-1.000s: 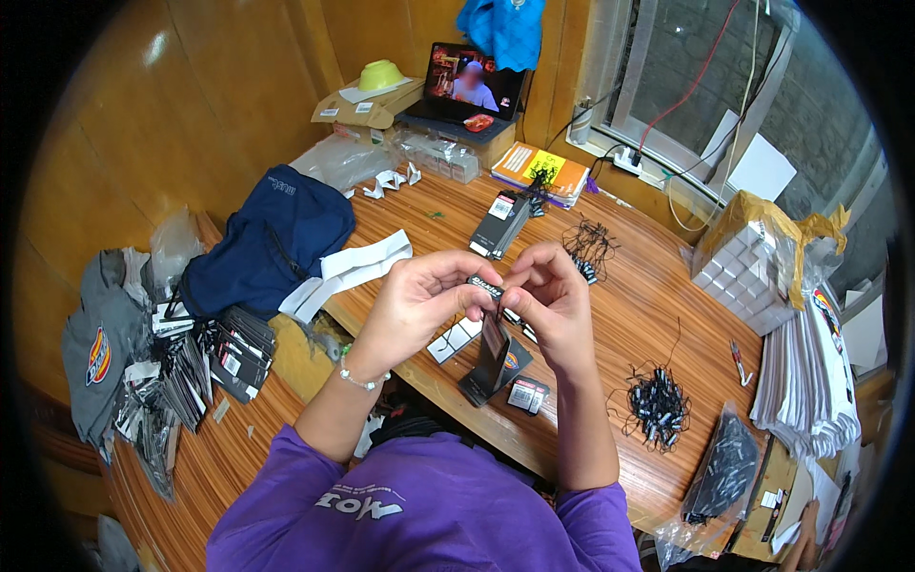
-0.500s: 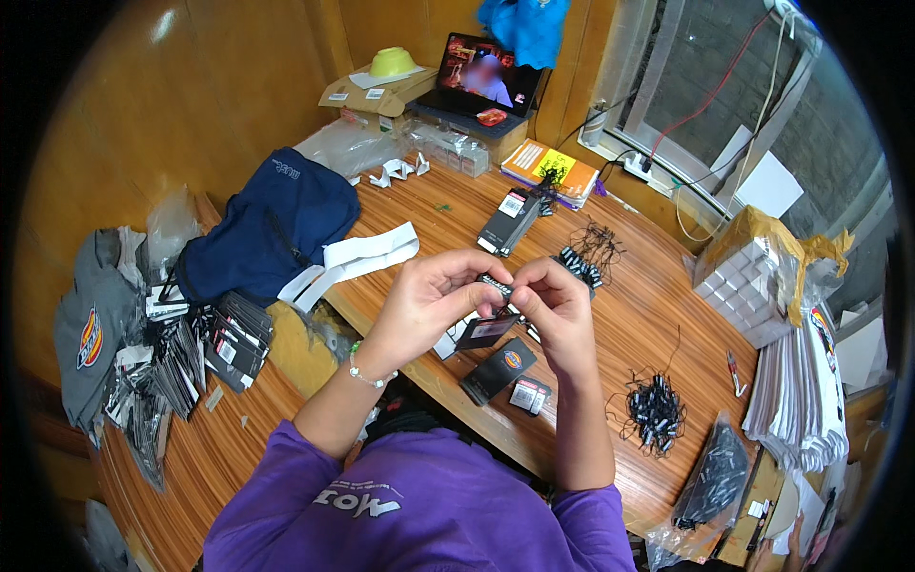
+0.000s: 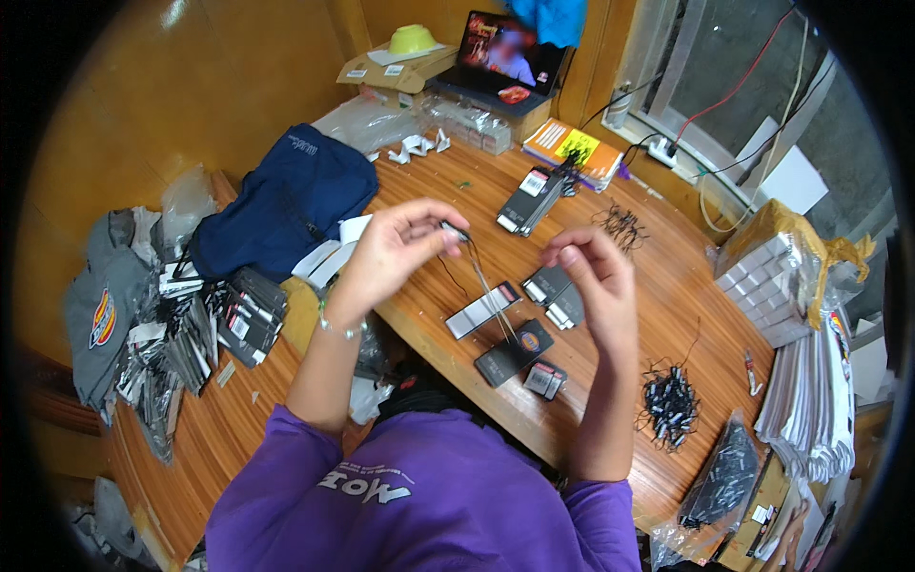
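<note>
Left hand (image 3: 400,250) pinched on thin black string loop (image 3: 481,276), black hang tag (image 3: 515,351) dangling, probably threaded. Right hand (image 3: 591,276) loosely curled, empty. Light, limp: grip string end.

wooden table (image 3: 658,286) | orange-brown walls (image 3: 191,86) (glossy) | window (image 3: 753,67) at right

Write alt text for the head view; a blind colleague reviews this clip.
A person's left hand lifts a dark hang tag by its thin string over a wooden table, the right hand raised beside it. More tags, a navy backpack and a laptop lie around.
</note>
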The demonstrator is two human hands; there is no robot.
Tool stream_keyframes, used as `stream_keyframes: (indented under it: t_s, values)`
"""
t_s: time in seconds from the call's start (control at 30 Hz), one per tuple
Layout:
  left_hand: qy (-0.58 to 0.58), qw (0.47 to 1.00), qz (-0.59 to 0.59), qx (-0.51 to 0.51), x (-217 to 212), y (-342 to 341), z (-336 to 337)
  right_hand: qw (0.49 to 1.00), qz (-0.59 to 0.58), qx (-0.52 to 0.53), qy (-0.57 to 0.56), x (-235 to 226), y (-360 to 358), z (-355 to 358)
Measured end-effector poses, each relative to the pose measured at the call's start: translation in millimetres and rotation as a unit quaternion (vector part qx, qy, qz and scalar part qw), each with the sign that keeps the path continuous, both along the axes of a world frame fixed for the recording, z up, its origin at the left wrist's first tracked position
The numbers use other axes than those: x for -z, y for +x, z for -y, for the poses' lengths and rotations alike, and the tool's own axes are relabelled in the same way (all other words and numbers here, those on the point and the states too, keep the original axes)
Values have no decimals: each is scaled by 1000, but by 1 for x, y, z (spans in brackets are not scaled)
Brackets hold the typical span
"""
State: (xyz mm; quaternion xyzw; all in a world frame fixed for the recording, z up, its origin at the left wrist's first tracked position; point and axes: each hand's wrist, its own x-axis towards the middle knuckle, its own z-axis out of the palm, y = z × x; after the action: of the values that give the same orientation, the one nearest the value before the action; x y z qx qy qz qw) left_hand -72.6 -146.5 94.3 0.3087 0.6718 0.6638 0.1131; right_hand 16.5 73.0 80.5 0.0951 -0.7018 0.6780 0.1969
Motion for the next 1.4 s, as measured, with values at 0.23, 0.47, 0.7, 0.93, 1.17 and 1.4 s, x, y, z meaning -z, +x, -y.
stream_keyframes:
  t_s: [0.23, 0.47, 0.7, 0.93, 1.17, 1.4]
  values:
    - [-191, 962, -123, -151, 37, -46, 37, 999, -4, 36, 16, -4, 3, -5]
    - [-376, 915, -102, -109, 102, -26, 60, 992, -1, 57, 110, -4, 3, 1]
    - [-423, 892, -129, -87, 115, -11, 55, 988, -15, 69, 134, -1, 1, 2]
    - [-465, 869, -160, -64, 115, -2, 51, 984, -21, 77, 159, -3, 0, 2]
    - [-470, 869, -142, -60, 119, -3, 49, 982, -36, 85, 165, 0, -2, 1]
    - [-500, 848, -164, -70, 119, -4, 43, 979, -40, 89, 177, 2, -2, 2]
